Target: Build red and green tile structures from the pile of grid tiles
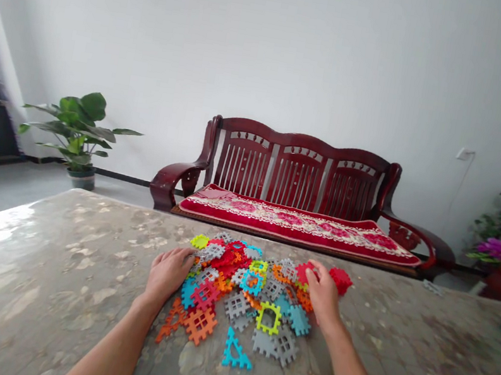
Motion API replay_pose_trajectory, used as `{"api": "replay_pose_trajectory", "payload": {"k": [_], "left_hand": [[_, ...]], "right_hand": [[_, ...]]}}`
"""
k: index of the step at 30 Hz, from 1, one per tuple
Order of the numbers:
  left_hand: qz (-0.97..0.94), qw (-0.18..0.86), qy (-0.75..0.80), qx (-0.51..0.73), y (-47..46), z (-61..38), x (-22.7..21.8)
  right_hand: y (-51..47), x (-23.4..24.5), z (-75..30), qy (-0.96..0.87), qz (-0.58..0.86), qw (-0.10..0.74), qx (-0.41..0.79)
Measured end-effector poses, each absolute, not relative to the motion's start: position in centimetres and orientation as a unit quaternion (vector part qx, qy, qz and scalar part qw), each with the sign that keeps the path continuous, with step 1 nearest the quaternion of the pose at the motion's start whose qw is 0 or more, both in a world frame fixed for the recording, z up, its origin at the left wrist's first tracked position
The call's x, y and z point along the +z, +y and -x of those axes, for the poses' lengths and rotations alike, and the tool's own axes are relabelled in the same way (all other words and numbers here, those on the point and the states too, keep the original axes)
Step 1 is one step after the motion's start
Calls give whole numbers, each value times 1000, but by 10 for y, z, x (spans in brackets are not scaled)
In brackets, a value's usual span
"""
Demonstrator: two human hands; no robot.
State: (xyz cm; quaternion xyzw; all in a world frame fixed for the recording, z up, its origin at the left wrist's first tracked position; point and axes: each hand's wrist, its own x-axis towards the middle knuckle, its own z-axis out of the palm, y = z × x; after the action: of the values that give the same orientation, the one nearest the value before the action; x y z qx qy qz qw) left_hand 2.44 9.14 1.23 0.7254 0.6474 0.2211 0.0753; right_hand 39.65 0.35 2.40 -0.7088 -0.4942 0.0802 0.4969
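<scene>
Head view: a heap of interlocking plastic tiles (242, 295) is flanked by the left hand (166, 273) and the right hand (321, 295) on a mottled table (24, 278).
The hands are held well apart, palms down, with the fingers laid at opposite edges of the heap; whether any tile is pinched cannot be told. The tiles are left in one loose, overlapping pile near the table's far edge, and no built-up structure is seen, though whether any are joined cannot be told. A cyan triangular tile (236, 351) lies at the near edge, and a red tile (340, 281) just past the right hand. Beyond the table, a dark wooden settee (296, 169) with a red floral cushion (302, 225) is seen, a potted plant (74, 132) to its left.
</scene>
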Motion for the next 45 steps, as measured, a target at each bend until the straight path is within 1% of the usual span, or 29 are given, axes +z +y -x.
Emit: {"api": "replay_pose_trajectory", "payload": {"k": [2, 5, 12, 17, 21, 27, 33, 45], "left_hand": [[-728, 77, 645, 219, 92, -24, 12], [-729, 75, 646, 214, 93, -23, 11], [-727, 70, 650, 209, 93, -23, 11], [-727, 71, 648, 215, 93, -24, 11], [-728, 67, 649, 210, 91, -24, 13], [-731, 68, 647, 207, 91, -24, 13], [-730, 67, 649, 206, 93, -23, 11], [-730, 64, 651, 200, 92, -23, 11]], "right_hand": [[4, 13, -412, -478, 718, 498, 95], [5, 4, -417, -490, 739, 453, 92], [2, 7, -405, -534, 788, 306, -6], [-4, 13, -398, -547, 795, 260, -40], [-11, 31, -398, -518, 811, 265, -68], [-24, 53, -429, -394, 858, 301, -138], [-27, 44, -453, -332, 883, 309, -120], [-15, 29, -458, -344, 887, 290, -100]]}}
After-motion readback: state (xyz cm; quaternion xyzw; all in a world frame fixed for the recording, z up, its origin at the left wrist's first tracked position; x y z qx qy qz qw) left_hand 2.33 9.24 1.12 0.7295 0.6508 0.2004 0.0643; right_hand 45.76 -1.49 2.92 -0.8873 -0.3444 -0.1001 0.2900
